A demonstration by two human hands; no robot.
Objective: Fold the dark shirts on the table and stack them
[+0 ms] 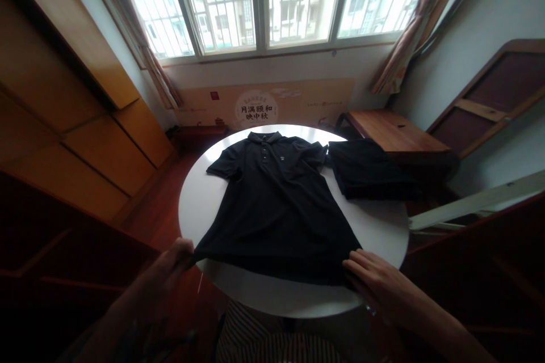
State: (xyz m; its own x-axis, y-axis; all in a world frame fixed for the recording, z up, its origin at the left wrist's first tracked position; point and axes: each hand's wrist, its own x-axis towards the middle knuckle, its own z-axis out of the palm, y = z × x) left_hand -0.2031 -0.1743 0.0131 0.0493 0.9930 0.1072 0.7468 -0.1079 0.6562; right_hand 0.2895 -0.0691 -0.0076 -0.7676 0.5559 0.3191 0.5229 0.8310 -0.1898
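Observation:
A black polo shirt [281, 204] lies front side up on a round white table [193, 193], its collar at the far side and its hem towards me. My left hand [177, 256] is closed on the hem's left corner, just past the table's edge. At the hem's right corner, my right hand [367, 272] pinches the fabric, thumb hidden underneath. Between both hands the hem is stretched out wide. The shirt's right sleeve end touches or nearly touches a folded black cloth pile [370, 170] on the table's right side.
A low wooden table [395, 130] stands behind on the right, below a barred window [298, 0]. Yellow-brown cabinets [106, 147] line the left wall. A pale wooden bar [477, 204] reaches in from the right near the table's edge. Striped fabric [272, 346] shows below me.

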